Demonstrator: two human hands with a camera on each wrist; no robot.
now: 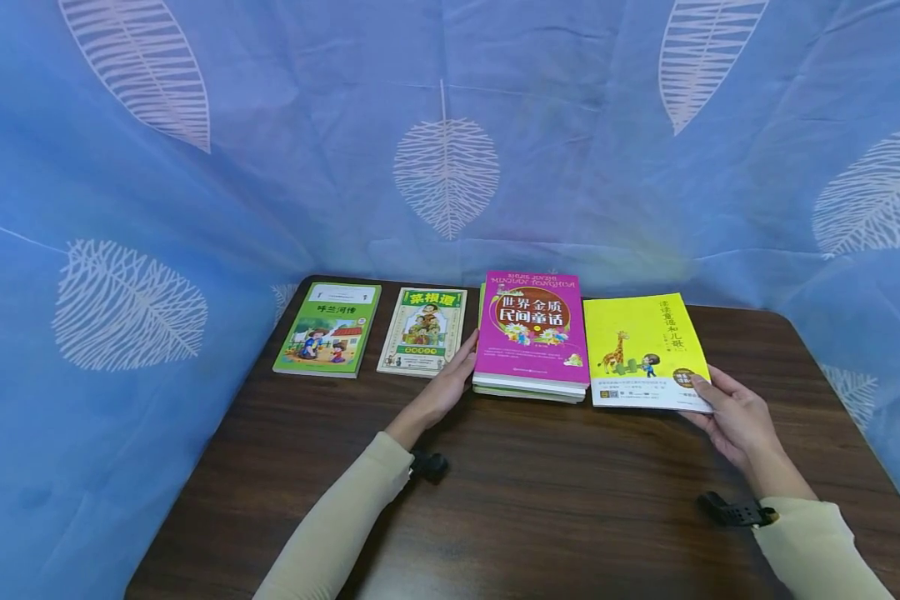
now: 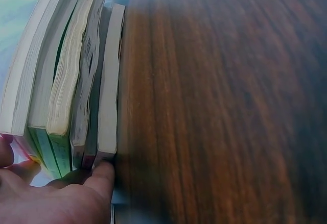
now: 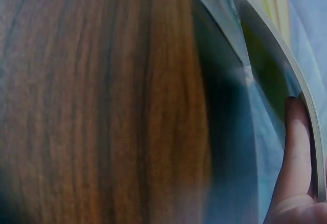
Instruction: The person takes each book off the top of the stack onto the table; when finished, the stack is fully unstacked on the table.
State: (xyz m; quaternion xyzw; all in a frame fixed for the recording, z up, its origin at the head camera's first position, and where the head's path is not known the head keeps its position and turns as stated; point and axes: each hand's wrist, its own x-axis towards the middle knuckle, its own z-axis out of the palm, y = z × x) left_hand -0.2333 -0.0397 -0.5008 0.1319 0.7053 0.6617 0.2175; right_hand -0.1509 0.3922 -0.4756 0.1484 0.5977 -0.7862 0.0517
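Note:
In the head view, a stack of books topped by a pink book (image 1: pixel 532 362) lies at the back middle of the table. My left hand (image 1: pixel 444 392) rests against the left side of this stack. The left wrist view shows its fingers touching the spines of several books (image 2: pixel 64 101), their page edges toward the camera. A yellow book (image 1: pixel 641 329) with a giraffe on its cover is beside the stack on the right. My right hand (image 1: pixel 742 421) pinches its lower right corner, thumb on top and fingers underneath. In the right wrist view that held book (image 3: pixel 294 60) bends and stands off the table.
A green book (image 1: pixel 330 329) and a smaller cream-and-green book (image 1: pixel 423 329) lie left of the stack, apart from each other. Behind the dark wooden table (image 1: pixel 540 492) hangs a blue leaf-patterned cloth (image 1: pixel 555 150), close to its back edge.

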